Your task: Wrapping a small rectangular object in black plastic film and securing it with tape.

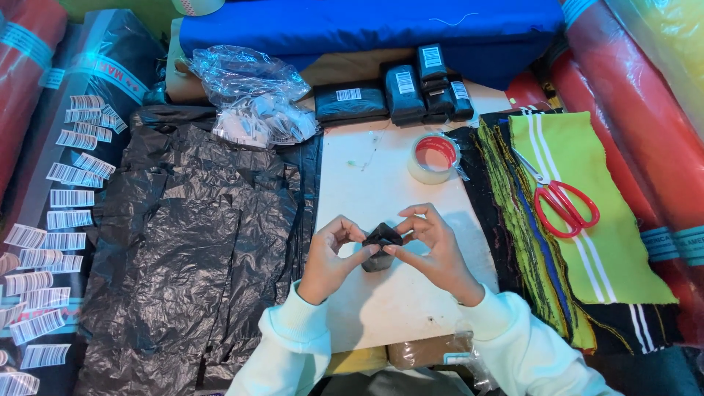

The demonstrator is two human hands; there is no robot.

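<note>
Both my hands meet over the white table (381, 183) and pinch a small black folded plastic bundle (381, 238) between fingertips. My left hand (331, 258) grips its left side; my right hand (433, 249) grips its right side and top. Pale mint sleeves cover both forearms. To the left lies a spread stack of crumpled black plastic bags (191, 242). Several wrapped black packets with white barcode labels (392, 94) sit at the table's far edge.
A roll of clear tape (434, 158) lies beyond my hands. Red-handled scissors (561, 198) rest on a stack of green striped cloth (579, 220) at right. Barcode stickers (62, 220) line the left. A clear bag of labels (253, 99), a blue fabric bolt (367, 29), red rolls (645, 110).
</note>
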